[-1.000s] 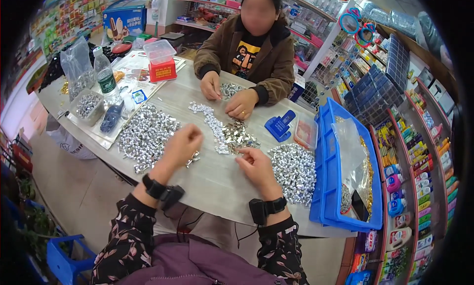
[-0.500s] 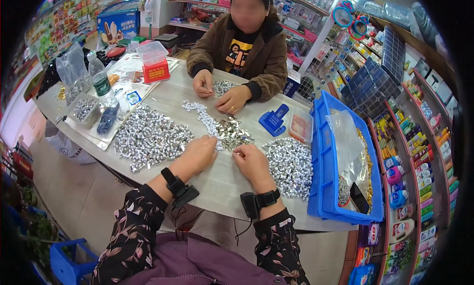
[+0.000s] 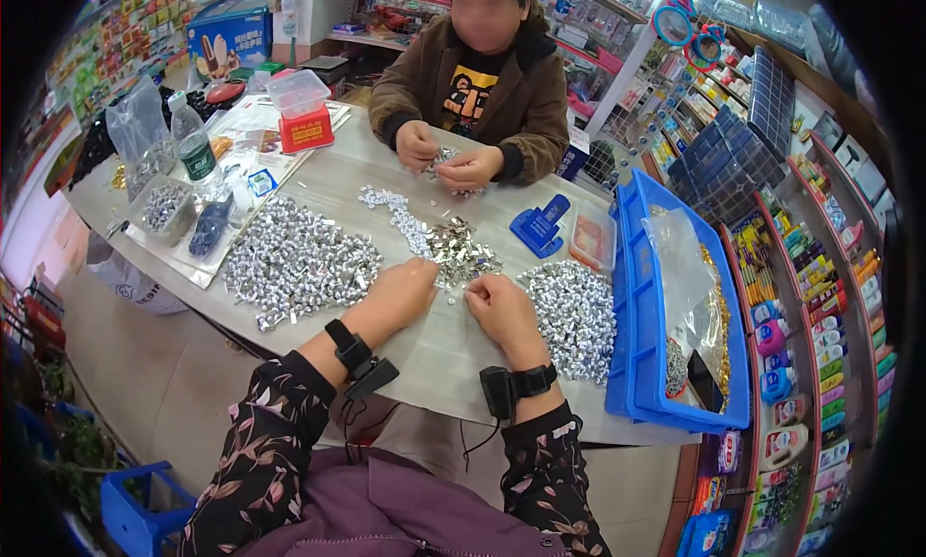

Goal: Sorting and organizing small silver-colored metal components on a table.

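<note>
My left hand [image 3: 403,292] rests near the middle of the table, back turned up and fingers curled inward. Whatever it may grip is hidden. A short gap to the right, my right hand [image 3: 503,309] has thumb and fingers pinched together, and I cannot make out anything between them. Just beyond both hands lies a heap of flat shiny metal pieces [image 3: 463,251]. A strip of small white pieces [image 3: 397,217] runs along its left side. Small silvery parts form a wide pile [image 3: 301,258] left of my left hand and another pile [image 3: 577,316] beside my right hand.
Across the table a person [image 3: 468,84] works over a small silvery pile. To the right are a blue holder [image 3: 540,226], a lidded clear box [image 3: 591,241] and a blue crate [image 3: 627,297]. A red box [image 3: 307,131], a bottle [image 3: 193,142] and a clear tub [image 3: 162,213] stand left.
My hands have shifted slightly, the left a little toward the right, both still curled. The person opposite has raised both hands and brought them closer together over the small pile.
</note>
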The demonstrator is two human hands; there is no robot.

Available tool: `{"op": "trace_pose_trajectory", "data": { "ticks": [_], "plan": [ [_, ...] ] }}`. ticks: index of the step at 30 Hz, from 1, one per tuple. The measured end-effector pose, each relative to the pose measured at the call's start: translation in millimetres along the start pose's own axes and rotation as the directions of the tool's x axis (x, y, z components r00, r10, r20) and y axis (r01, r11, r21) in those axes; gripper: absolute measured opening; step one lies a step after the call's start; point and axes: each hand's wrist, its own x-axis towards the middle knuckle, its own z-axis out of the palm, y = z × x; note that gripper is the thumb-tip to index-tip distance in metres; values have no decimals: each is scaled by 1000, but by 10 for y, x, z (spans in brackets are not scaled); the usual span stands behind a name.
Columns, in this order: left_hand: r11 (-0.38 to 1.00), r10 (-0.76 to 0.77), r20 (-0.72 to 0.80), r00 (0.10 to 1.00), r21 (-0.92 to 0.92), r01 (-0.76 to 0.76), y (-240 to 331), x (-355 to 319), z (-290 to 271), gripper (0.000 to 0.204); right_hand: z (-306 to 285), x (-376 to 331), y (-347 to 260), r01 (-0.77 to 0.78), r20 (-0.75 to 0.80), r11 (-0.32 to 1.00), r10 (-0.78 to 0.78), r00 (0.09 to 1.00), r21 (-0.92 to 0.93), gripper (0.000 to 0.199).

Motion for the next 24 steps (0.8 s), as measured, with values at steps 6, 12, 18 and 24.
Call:
{"op": "trace_pose_trajectory", "data": {
  "ticks": [6,12,18,24],
  "plan": [
    [1000,15,-5,1000,-5,-15,-10,37,19,16,-22,4,14,12,27,1000,-11,1000,-18,15],
    [1000,-2,101,995,13,1,-5,84,24,18,-11,30,35,-31,14,999,31,999,28,15],
    [953,-89,60,994,-286,102,67,34,-140,16,-43,67,-14,-144,-27,869,178,984,474,14],
    [119,-214,359,909,-914,389,107,-27,-149,16,12,37,-149,-174,154,453,80,985,874,11]
  ]
}}
